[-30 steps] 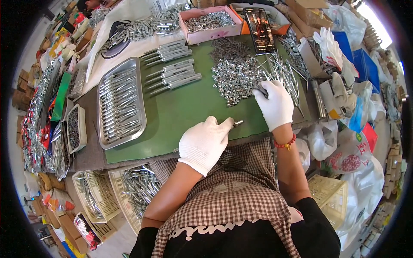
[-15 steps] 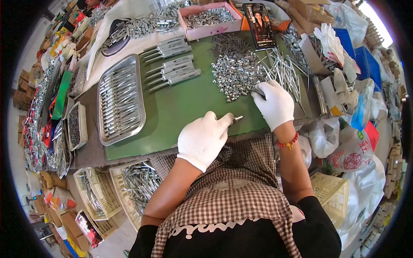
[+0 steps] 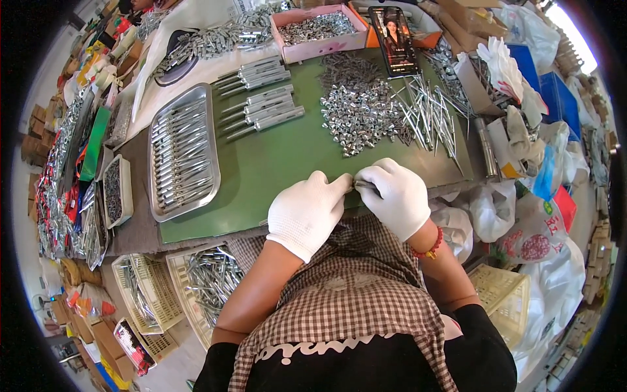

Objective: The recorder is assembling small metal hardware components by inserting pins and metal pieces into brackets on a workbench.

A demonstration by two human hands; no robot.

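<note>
In white knit gloves, my two hands meet at the fingertips over the near edge of a green work mat (image 3: 274, 163). My left hand (image 3: 305, 212) is closed around a slim metal rod, mostly hidden by the glove. Pinched in my right hand (image 3: 397, 197) is a small dark grey metal piece (image 3: 368, 187), its end against the left fingertips. Just beyond them lies a heap of small shiny metal caps (image 3: 359, 117). Thin silver rods (image 3: 431, 121) are spread to its right, and a pile of small dark screw-like pieces (image 3: 349, 67) lies behind it.
A steel tray (image 3: 218, 170) of slim metal tools stands at the left. Grouped metal cylinders with thin shafts (image 3: 264, 101) lie mid-mat. A pink box (image 3: 320, 49) of small parts and a phone (image 3: 394, 42) stand at the back. Plastic crates (image 3: 179, 277) sit below the table edge.
My right hand has moved from the edge of the cap heap down and left to my left hand's fingertips, carrying the dark piece. My left hand has barely moved.
</note>
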